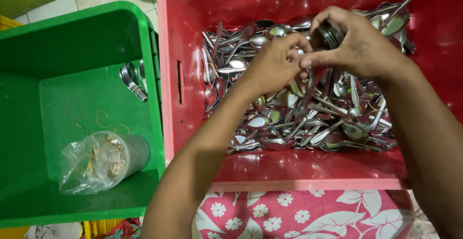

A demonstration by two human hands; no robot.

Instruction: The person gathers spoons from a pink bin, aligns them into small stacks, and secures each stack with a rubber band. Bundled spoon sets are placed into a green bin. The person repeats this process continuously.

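Currently both hands meet over the red crate (193,36): right hand (359,43) grips a stack of spoons (329,36), left hand (275,65) pinches at it (loose spoons (308,123) directly beneath).

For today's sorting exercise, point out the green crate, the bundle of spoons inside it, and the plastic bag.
green crate (91,14), head view, back rim.
bundle of spoons (133,81), head view, middle.
plastic bag (84,164), head view, crumpled side.
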